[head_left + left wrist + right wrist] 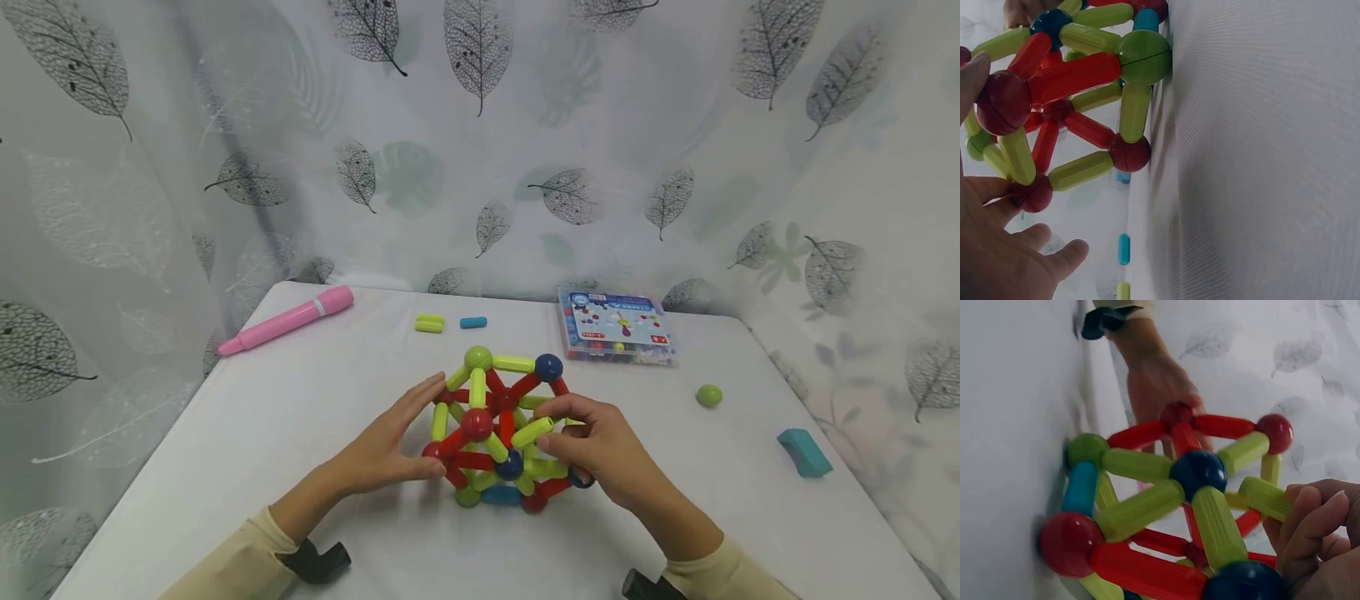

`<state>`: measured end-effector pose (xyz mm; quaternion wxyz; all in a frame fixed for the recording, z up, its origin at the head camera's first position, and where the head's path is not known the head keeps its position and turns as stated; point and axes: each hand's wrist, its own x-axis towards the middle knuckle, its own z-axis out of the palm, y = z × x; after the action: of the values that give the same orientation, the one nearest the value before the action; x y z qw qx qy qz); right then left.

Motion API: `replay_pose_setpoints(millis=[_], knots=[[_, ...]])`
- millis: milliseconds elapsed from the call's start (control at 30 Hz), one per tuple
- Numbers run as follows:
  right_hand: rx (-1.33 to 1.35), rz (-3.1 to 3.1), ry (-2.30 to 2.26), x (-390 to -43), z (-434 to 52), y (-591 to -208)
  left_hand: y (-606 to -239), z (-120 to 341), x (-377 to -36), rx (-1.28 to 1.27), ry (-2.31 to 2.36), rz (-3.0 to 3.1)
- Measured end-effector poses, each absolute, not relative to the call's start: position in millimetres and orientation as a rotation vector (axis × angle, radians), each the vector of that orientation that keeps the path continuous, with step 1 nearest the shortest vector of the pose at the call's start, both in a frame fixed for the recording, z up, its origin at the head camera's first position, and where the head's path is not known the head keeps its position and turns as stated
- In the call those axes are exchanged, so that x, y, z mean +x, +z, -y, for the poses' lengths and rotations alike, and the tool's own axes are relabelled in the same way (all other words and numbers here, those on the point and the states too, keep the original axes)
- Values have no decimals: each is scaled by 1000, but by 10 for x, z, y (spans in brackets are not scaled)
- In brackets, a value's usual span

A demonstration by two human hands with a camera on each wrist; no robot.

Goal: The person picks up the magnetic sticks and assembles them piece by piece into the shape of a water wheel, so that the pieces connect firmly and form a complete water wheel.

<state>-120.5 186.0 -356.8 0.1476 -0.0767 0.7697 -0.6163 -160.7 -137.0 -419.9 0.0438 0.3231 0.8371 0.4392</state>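
Observation:
A frame of magnetic rods and balls (477,425) in red, yellow-green and blue stands on the white table. My left hand (378,450) holds its left side, thumb on one red ball (1002,103) and forefinger at another red ball (1032,194). The other fingers are spread away from it. On the opposite side, my right hand (603,450) pinches a yellow-green magnetic rod (1266,497) between thumb and fingers. That rod slants near a dark blue ball (1199,475) at the front of the frame. The far side of the frame is partly hidden behind its own rods.
Behind the frame lie two yellow-green rods (430,323) and a blue rod (473,322). A pink pen-shaped thing (288,321) is at the back left. A plastic box (618,327), a green ball (708,396) and a teal block (805,452) are on the right.

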Motion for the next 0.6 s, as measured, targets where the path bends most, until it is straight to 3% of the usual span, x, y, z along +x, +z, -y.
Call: replay_pose_setpoints(millis=[600], knots=[[-111,-2162,-1702,-1103,-1795,-3510,-4214,1371,-1601,1018,1379,-2533]])
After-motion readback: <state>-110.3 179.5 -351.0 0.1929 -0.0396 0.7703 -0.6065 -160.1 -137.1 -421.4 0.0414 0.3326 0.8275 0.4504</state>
